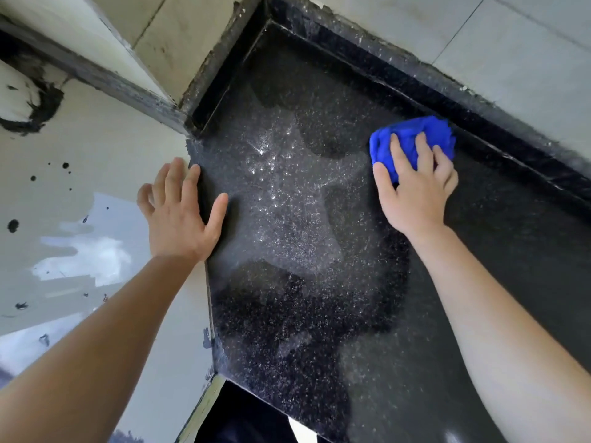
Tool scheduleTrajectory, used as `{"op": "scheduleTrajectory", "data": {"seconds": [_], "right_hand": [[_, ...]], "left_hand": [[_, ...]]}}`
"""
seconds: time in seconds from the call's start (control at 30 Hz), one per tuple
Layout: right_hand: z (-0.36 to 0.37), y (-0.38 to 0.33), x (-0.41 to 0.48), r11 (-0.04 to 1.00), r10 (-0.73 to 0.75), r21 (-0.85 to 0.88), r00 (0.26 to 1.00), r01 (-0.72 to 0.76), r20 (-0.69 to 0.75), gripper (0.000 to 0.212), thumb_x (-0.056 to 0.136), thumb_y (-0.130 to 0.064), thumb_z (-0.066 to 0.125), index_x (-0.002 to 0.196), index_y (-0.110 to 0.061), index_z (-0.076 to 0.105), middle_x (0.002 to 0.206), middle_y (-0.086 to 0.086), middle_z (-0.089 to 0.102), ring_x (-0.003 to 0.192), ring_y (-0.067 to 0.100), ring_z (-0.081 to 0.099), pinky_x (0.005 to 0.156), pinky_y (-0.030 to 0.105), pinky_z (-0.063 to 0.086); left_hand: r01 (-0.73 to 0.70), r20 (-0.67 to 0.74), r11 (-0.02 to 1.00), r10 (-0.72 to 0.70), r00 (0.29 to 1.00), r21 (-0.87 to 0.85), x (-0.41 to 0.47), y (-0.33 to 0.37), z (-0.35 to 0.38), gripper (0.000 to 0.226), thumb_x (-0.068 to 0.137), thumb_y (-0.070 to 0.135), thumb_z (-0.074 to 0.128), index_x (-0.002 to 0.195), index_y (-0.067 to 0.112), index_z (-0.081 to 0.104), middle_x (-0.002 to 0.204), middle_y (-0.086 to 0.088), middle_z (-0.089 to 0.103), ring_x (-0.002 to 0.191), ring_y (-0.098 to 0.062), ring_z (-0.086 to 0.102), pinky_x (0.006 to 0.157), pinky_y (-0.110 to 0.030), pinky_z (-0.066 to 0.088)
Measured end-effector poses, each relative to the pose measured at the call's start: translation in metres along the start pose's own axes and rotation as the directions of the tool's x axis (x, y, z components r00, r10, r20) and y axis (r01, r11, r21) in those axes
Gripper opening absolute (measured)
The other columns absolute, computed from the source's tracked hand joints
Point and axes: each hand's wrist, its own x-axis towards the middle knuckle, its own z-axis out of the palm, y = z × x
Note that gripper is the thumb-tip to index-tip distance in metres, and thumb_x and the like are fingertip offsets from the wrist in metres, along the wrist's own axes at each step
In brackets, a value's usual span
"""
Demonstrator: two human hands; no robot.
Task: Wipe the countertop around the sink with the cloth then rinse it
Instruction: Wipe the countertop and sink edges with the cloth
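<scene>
Nearest us, two bare arms reach up from the bottom corners, the left arm (96, 330) in shade and the right arm (511, 330) in brighter light. We see the left hand (179, 215) spread wide and holding nothing: its palm lies at the left edge of the counter (319, 314), the thumb rests on the dark stone, and the four fingers fan out past the edge. We cannot tell how hard it bears down. The right hand (415, 190) holds the cloth (412, 135), a bright blue wad bunched under the palm; the fingers curve over the top of it and the thumb hugs its left side, pressing it onto the counter. The cloth sits far back on the right, just beside the upstand (415, 91), well apart from the left hand. Between the two hands we find a broad wet film on the black speckled stone, with small beads glinting near the middle, and darker patches around it. The upstand, of the same black stone, runs along the back and turns down the left side, the two runs meeting in a corner at the top. Above it stand pale grey wall tiles (511, 43), with rough mortar at the joint. Left of the counter lies a pale glossy surface (96, 155) marked with black spots (12, 225) and bright reflections. Below the counter's near edge a dark opening (243, 417) shows.
</scene>
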Motion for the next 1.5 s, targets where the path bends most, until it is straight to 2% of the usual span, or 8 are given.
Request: {"op": "scheduleTrajectory", "data": {"seconds": [0.3,0.47,0.73,0.97,1.13,1.2,1.33,1.5], "right_hand": [[0.005,-0.131,0.053,0.933,-0.358,0.058,0.928,0.354,0.104,0.054,0.102,-0.059,0.027,0.154,-0.048,0.022,0.169,0.0,0.007,0.152,0.034,0.004,0.119,0.062,0.003],[0.016,-0.213,0.079,0.889,-0.457,0.085,0.881,0.449,0.125,0.054,0.102,-0.054,0.03,0.155,-0.045,0.023,0.169,0.001,0.005,0.154,0.034,0.0,0.119,0.063,-0.001],[0.012,-0.148,0.035,0.75,-0.656,-0.027,0.748,0.661,0.1,0.055,0.099,-0.061,0.031,0.151,-0.046,0.035,0.165,0.004,0.024,0.149,0.034,0.022,0.116,0.056,0.019],[-0.002,-0.09,0.004,0.763,-0.633,-0.039,0.758,0.645,0.155,0.057,0.099,-0.068,0.028,0.152,-0.047,0.035,0.165,0.005,0.022,0.144,0.032,0.026,0.114,0.05,0.02],[0.002,-0.151,0.061,0.816,-0.573,0.016,0.804,0.578,0.161,0.06,0.099,-0.067,0.027,0.155,-0.047,0.023,0.169,0.009,0.005,0.154,0.038,-0.003,0.122,0.057,-0.008],[0.006,-0.177,0.083,0.831,-0.555,0.053,0.819,0.554,0.148,0.059,0.099,-0.065,0.027,0.156,-0.047,0.022,0.169,0.011,0.004,0.153,0.041,-0.008,0.122,0.056,-0.007],[0.017,-0.193,0.08,0.861,-0.509,0.045,0.857,0.507,0.082,0.057,0.1,-0.062,0.027,0.154,-0.046,0.028,0.168,0.011,0.012,0.153,0.039,0.005,0.122,0.056,0.004],[0.019,-0.127,-0.006,0.867,-0.497,0.062,0.868,0.495,0.013,0.052,0.102,-0.059,0.034,0.151,-0.043,0.038,0.166,0.008,0.021,0.152,0.033,0.015,0.123,0.051,0.009]], "left_hand": [[-0.007,-0.006,1.0,0.007,1.0,0.011,0.0,-0.001,0.001,0.071,0.099,0.064,0.027,0.149,0.015,0.036,0.16,-0.011,0.029,0.149,-0.03,0.02,0.117,-0.057,0.014],[-0.014,-0.037,1.0,0.014,0.999,-0.004,0.001,-0.004,0.004,0.066,0.1,0.058,0.028,0.148,0.014,0.039,0.158,-0.011,0.033,0.148,-0.029,0.023,0.118,-0.055,0.014],[-0.019,-0.035,1.0,0.019,0.999,-0.002,0.001,-0.005,0.005,0.067,0.099,0.059,0.03,0.147,0.013,0.041,0.158,-0.011,0.033,0.147,-0.03,0.024,0.117,-0.053,0.013],[-0.003,-0.011,1.0,0.003,1.0,-0.006,0.001,-0.002,0.002,0.066,0.099,0.059,0.032,0.147,0.015,0.04,0.158,-0.011,0.032,0.148,-0.031,0.022,0.118,-0.056,0.013],[0.0,-0.016,1.0,0.0,1.0,-0.005,0.002,-0.003,0.002,0.065,0.099,0.059,0.032,0.147,0.015,0.04,0.158,-0.011,0.032,0.148,-0.031,0.023,0.118,-0.057,0.014],[-0.001,-0.018,1.0,0.001,1.0,0.006,0.002,-0.004,0.003,0.065,0.1,0.059,0.029,0.147,0.016,0.04,0.158,-0.01,0.032,0.148,-0.03,0.023,0.118,-0.056,0.014],[0.004,-0.001,1.0,-0.004,1.0,0.014,0.003,-0.005,0.005,0.065,0.1,0.06,0.027,0.149,0.018,0.038,0.159,-0.009,0.031,0.149,-0.028,0.02,0.119,-0.056,0.012],[-0.003,-0.003,1.0,0.003,1.0,-0.001,0.002,-0.005,0.003,0.064,0.1,0.059,0.029,0.148,0.017,0.038,0.159,-0.01,0.031,0.149,-0.029,0.021,0.118,-0.056,0.013]]}}
